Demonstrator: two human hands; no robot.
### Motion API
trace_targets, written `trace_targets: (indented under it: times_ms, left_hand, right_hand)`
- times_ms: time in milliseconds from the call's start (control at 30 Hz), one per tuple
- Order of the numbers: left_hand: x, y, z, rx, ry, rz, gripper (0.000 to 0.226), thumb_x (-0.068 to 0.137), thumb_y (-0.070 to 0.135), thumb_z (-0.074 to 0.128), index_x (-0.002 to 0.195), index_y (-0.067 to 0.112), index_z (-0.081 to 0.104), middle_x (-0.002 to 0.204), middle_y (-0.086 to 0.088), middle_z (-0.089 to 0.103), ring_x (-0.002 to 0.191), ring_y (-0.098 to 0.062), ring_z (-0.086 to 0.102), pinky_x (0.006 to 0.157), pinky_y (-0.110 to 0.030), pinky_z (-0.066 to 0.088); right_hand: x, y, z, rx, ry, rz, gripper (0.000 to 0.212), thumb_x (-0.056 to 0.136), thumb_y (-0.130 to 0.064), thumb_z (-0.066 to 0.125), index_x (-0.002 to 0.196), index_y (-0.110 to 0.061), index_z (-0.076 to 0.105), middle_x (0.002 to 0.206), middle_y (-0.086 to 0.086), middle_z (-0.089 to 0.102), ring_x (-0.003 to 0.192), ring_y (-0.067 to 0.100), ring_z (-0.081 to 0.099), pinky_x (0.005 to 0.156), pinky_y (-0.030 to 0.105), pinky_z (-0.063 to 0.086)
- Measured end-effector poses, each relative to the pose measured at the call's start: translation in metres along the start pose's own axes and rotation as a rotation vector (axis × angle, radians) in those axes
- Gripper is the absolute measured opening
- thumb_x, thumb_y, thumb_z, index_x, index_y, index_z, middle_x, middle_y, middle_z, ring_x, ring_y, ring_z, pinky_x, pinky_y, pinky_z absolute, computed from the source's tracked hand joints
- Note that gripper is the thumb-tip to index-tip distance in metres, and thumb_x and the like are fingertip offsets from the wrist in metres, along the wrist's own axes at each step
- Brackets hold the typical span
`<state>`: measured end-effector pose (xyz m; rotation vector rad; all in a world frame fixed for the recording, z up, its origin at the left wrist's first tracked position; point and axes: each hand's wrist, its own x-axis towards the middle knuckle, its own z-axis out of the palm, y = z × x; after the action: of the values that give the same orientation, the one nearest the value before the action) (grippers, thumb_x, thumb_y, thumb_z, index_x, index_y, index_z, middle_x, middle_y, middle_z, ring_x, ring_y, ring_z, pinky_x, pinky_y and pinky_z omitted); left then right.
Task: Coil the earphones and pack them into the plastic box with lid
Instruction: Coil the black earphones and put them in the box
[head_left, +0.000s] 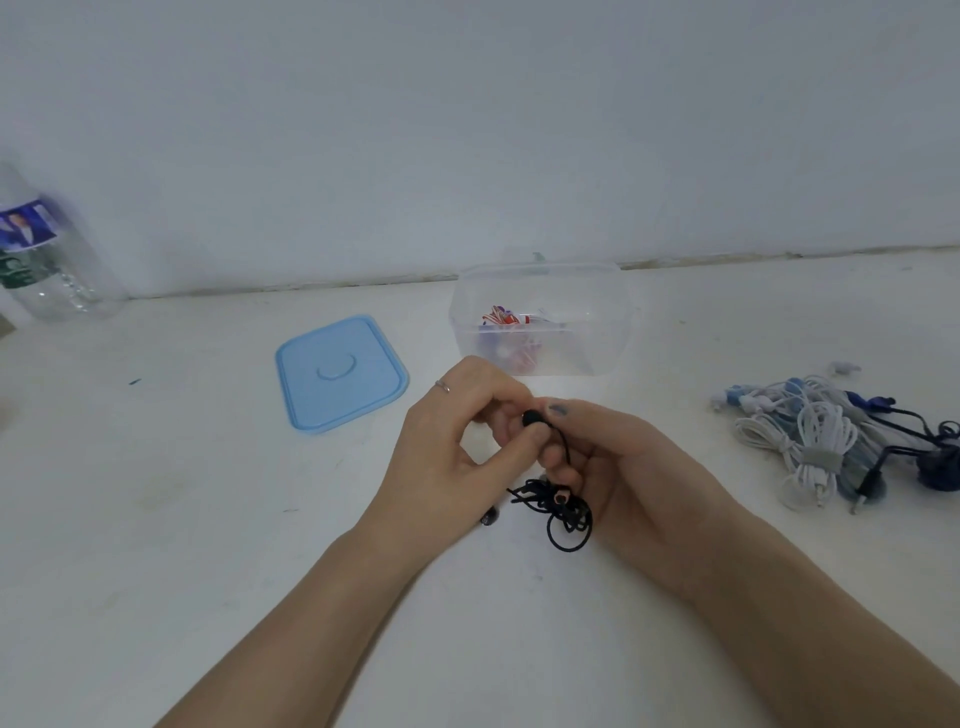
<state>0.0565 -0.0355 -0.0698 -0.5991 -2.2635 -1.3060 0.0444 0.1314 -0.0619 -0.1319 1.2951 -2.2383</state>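
Your two forearms reach in from the bottom edge and meet over the white table (156, 519). Nearest you, a loose tangle of black earphones (558, 512) hangs below your right hand (618, 467), with one loop of cable dangling just above the tabletop. Your right hand's fingers curl round that cable, and the thumb (its nail painted blue) points toward your left hand (457, 441). Your left hand pinches one black earbud (531, 417) between thumb and fingertips, narrow and tight; one ring (442, 385) sits on a finger of that hand. A second small dark piece shows just below your left wrist, too blurred to tell what it is.

To your right, well apart from the hands, lies one heap of white and blue earphones (831, 441), the cords too tangled to count the pairs. To your left, one blue lid (340, 371) lies flat on the table, just beside the box. Beyond your hands stands one clear plastic box (613, 322), open on top, holding one red-and-white coiled bundle (501, 317). Far left, against the wall, stands one clear bottle (47, 260) with a blue label.
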Motion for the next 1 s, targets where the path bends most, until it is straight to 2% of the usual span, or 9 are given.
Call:
trace_targets:
  times_ms: [133,300,433,533,667,733,800,900,1000]
  left_hand:
    - [-0.0001,0.0010,0.0002,0.061,0.016,0.055,0.015,0.085,-0.002,0.073,0.095,0.009,0.070,0.085,0.000,0.059,0.081,-0.016,0.061,0.075,-0.023,0.048]
    - [0.0000,0.0020,-0.0003,0.121,0.031,0.090,0.009,0.087,0.002,0.073,0.092,0.009,0.070,0.090,0.000,0.062,0.076,-0.016,0.062,0.072,-0.030,0.051]
    - [0.0007,-0.0004,0.0004,0.140,0.049,0.112,0.008,0.088,-0.002,0.073,0.088,0.005,0.071,0.088,-0.003,0.062,0.081,-0.015,0.063,0.073,-0.028,0.051]
    - [0.0006,-0.0015,0.0008,0.106,0.031,0.085,0.009,0.087,-0.005,0.073,0.086,0.003,0.070,0.090,-0.004,0.063,0.084,-0.015,0.064,0.074,-0.020,0.050]
    - [0.0005,-0.0042,-0.0011,0.095,0.015,0.070,0.010,0.086,-0.004,0.075,0.084,0.003,0.068,0.092,-0.004,0.063,0.083,-0.016,0.064,0.075,-0.019,0.048]
    - [0.0005,-0.0043,-0.0016,0.114,0.012,0.074,0.010,0.087,-0.002,0.075,0.084,0.003,0.067,0.092,-0.003,0.063,0.083,-0.015,0.063,0.074,-0.020,0.047]
    - [0.0005,-0.0038,-0.0009,0.137,0.010,0.091,0.008,0.087,-0.001,0.075,0.086,0.003,0.068,0.091,-0.002,0.062,0.082,-0.015,0.063,0.074,-0.020,0.048]
    - [-0.0005,-0.0048,-0.0003,0.156,0.003,0.090,0.007,0.090,0.001,0.072,0.090,0.007,0.069,0.089,0.000,0.062,0.082,-0.015,0.063,0.074,-0.024,0.050]
    - [-0.0031,-0.0043,-0.0015,0.152,-0.002,-0.002,0.010,0.092,0.006,0.070,0.091,0.016,0.068,0.088,0.007,0.064,0.080,-0.016,0.066,0.074,-0.020,0.047]
  right_hand:
    - [0.0017,0.0003,-0.0025,0.023,0.056,-0.024,0.025,0.093,-0.004,0.056,0.113,0.005,0.069,0.082,0.010,0.060,0.061,0.012,0.052,0.053,0.020,0.046]
    - [0.0021,0.0008,-0.0045,0.034,0.103,-0.037,0.022,0.088,-0.003,0.061,0.107,0.004,0.070,0.088,0.014,0.063,0.065,0.013,0.055,0.056,0.020,0.048]
    - [0.0029,0.0013,-0.0052,0.028,0.135,-0.035,0.024,0.087,-0.003,0.063,0.107,0.008,0.069,0.079,0.012,0.062,0.063,0.013,0.054,0.055,0.020,0.047]
    - [0.0025,0.0004,-0.0048,0.034,0.141,-0.040,0.021,0.083,-0.004,0.064,0.101,0.004,0.072,0.076,0.010,0.063,0.061,0.013,0.054,0.054,0.021,0.047]
    - [-0.0001,-0.0031,-0.0023,0.123,0.120,0.011,0.015,0.083,-0.008,0.062,0.084,-0.003,0.076,0.080,0.010,0.065,0.063,0.013,0.057,0.056,0.020,0.049]
    - [-0.0011,-0.0049,-0.0011,0.116,0.105,0.018,0.015,0.083,-0.009,0.062,0.081,-0.005,0.077,0.082,0.011,0.065,0.064,0.013,0.056,0.058,0.021,0.048]
    - [-0.0012,-0.0050,-0.0011,0.109,0.088,0.010,0.017,0.081,-0.009,0.062,0.090,-0.002,0.074,0.086,0.012,0.064,0.065,0.013,0.056,0.059,0.022,0.048]
    - [-0.0018,-0.0033,-0.0033,0.023,0.087,-0.055,0.022,0.088,-0.002,0.055,0.104,0.006,0.068,0.091,0.015,0.070,0.071,0.016,0.061,0.065,0.023,0.052]
    - [-0.0051,-0.0056,-0.0039,-0.176,0.150,-0.129,0.023,0.090,0.002,0.059,0.109,-0.003,0.071,0.100,0.011,0.075,0.082,0.020,0.067,0.077,0.027,0.052]
